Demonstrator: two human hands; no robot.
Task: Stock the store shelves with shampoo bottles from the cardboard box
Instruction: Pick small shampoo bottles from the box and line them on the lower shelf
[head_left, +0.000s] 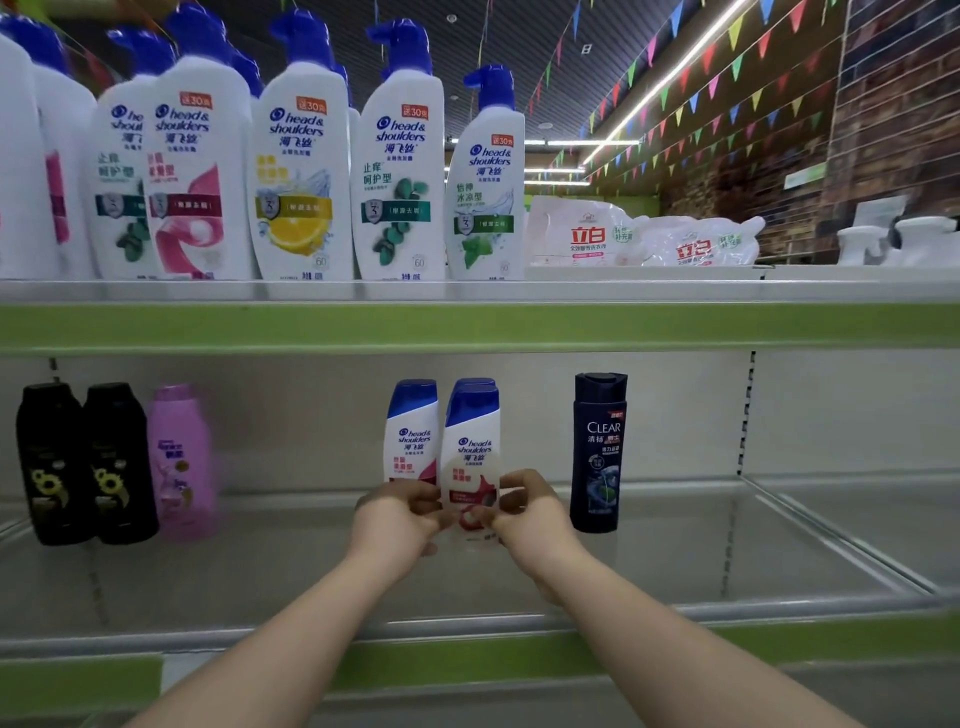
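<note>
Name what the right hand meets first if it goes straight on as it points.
The small Head & Shoulders bottle, which the right hand pinches; a second blue-capped bottle seems to stand just behind it, depth unclear.

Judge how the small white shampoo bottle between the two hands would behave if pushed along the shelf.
Tall and narrow, the bottle probably tips if pushed high. Its glossy plastic likely slides easily on the smooth shelf. Standing upright, it seems unlikely to roll.

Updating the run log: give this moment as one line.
left hand: grips shampoo bottle | right hand: grips it | at lower shelf, beside matching bottle
</note>
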